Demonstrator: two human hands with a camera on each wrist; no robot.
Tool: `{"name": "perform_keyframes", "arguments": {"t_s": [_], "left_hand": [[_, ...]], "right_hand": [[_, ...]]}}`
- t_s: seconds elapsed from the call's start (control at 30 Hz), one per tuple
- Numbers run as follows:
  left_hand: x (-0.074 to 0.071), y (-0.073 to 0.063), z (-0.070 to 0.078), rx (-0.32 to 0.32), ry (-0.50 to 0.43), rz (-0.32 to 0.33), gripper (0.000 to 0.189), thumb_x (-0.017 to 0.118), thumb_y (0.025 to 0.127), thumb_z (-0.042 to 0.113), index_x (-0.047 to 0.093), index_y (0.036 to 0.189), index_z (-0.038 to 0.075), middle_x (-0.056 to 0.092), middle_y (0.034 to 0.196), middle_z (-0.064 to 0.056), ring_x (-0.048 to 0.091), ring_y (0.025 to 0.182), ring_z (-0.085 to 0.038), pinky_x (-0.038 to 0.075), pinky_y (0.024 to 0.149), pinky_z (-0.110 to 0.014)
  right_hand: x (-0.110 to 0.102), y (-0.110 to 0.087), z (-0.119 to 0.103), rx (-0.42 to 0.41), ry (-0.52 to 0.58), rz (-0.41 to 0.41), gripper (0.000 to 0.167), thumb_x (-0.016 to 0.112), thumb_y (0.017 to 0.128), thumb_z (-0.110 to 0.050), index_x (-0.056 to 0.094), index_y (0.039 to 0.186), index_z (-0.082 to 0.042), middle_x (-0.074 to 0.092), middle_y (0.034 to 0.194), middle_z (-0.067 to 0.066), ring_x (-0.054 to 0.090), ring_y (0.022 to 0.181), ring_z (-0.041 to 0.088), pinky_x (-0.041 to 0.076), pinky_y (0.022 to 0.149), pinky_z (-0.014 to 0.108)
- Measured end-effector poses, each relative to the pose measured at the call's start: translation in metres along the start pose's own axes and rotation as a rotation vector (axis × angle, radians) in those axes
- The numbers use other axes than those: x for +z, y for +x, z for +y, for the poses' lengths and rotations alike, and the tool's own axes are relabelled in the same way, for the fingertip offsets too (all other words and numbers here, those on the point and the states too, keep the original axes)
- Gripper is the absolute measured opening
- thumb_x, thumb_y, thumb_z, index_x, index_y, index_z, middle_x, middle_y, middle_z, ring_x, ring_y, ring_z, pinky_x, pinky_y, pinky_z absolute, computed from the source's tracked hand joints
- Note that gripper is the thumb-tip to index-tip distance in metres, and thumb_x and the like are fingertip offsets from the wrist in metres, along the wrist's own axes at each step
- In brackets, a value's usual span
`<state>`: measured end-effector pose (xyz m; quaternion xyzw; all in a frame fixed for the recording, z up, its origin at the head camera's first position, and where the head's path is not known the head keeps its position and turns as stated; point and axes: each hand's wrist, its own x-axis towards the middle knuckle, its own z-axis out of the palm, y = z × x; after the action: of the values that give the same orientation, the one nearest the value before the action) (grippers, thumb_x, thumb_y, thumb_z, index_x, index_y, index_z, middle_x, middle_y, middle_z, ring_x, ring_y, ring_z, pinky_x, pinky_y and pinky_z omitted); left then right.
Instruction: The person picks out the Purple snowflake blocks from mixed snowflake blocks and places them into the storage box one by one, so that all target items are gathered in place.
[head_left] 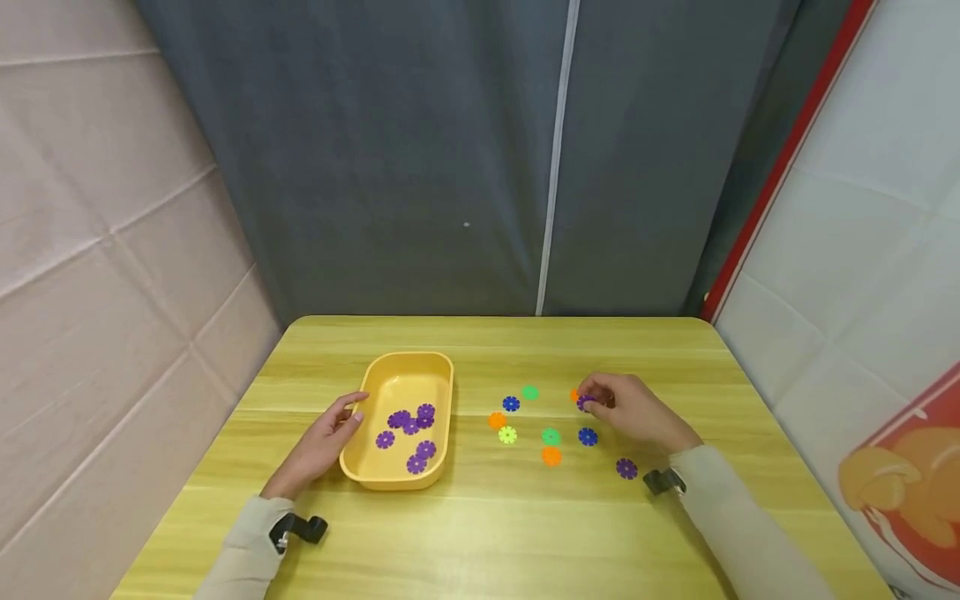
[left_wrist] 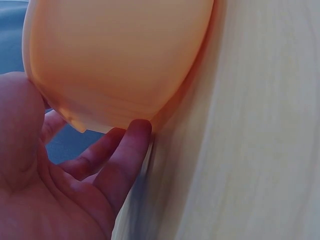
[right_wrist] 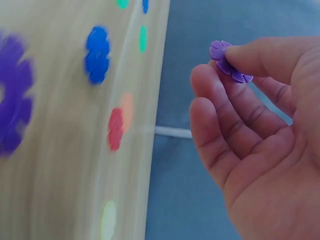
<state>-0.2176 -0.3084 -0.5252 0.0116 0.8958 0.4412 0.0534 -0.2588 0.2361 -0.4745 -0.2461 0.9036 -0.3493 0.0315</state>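
My left hand point(head_left: 321, 437) holds the left side of a yellow plastic tray point(head_left: 397, 479). In the left wrist view, the thumb lies at the rim of the tray point(left_wrist: 120, 60) and the fingers point(left_wrist: 127, 160) touch its outer wall. Several purple flower-shaped discs point(head_left: 385, 440) lie inside it. Over the right part of the table, my right hand point(head_left: 633, 408) pinches a purple flower-shaped disc point(right_wrist: 225, 60) between thumb and index finger, lifted off the tabletop. An orange disc point(head_left: 574, 395) shows partly behind that hand. Nearer the wrist lies another purple disc point(head_left: 627, 469).
Between tray and right hand lie loose discs: blue point(head_left: 512, 403), green point(head_left: 530, 392), orange point(head_left: 498, 420), yellow-green point(head_left: 507, 435) and several others. The wood-grain table point(head_left: 480, 542) ends at a grey curtain point(head_left: 405, 167), with pale walls point(head_left: 112, 250) on both sides.
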Motion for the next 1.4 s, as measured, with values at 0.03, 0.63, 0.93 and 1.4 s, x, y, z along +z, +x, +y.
{"name": "perform_keyframes", "arguments": {"t_s": [0.03,0.63,0.93,1.4], "left_hand": [[0.0,0.0,0.001,-0.005,-0.002,-0.002,0.051,0.048,0.112,0.049,0.042,0.16,0.034,0.052,0.141,-0.016,0.054,0.122,-0.031,0.049,0.097,-0.041],[-0.001,0.001,0.001,0.003,-0.037,-0.022,0.057,0.049,0.109,0.058,0.041,0.16,0.034,0.051,0.147,-0.019,0.055,0.125,-0.032,0.051,0.097,-0.038],[-0.001,0.0,0.0,-0.004,-0.047,-0.019,0.053,0.049,0.11,0.054,0.042,0.159,0.035,0.05,0.145,-0.018,0.055,0.122,-0.031,0.05,0.095,-0.036],[-0.001,0.001,0.0,-0.005,-0.054,-0.024,0.051,0.048,0.111,0.051,0.041,0.159,0.034,0.053,0.139,-0.018,0.056,0.116,-0.031,0.051,0.09,-0.034]], "right_hand": [[0.0,0.003,-0.003,-0.01,0.005,0.003,0.013,0.072,0.101,-0.014,0.073,0.113,-0.019,0.071,0.096,-0.008,0.062,0.084,0.015,0.055,0.075,0.027],[0.021,0.041,-0.043,-0.147,0.048,0.032,0.009,0.073,0.102,-0.019,0.072,0.111,-0.021,0.074,0.098,-0.01,0.067,0.088,0.009,0.057,0.077,0.027],[0.033,0.064,-0.068,-0.241,0.081,0.004,0.008,0.072,0.102,-0.018,0.072,0.11,-0.02,0.075,0.098,-0.009,0.068,0.088,0.007,0.059,0.078,0.03],[0.068,0.101,-0.103,-0.32,0.161,-0.017,0.008,0.069,0.104,-0.017,0.072,0.111,-0.018,0.075,0.098,-0.007,0.068,0.086,0.008,0.06,0.079,0.032]]}}
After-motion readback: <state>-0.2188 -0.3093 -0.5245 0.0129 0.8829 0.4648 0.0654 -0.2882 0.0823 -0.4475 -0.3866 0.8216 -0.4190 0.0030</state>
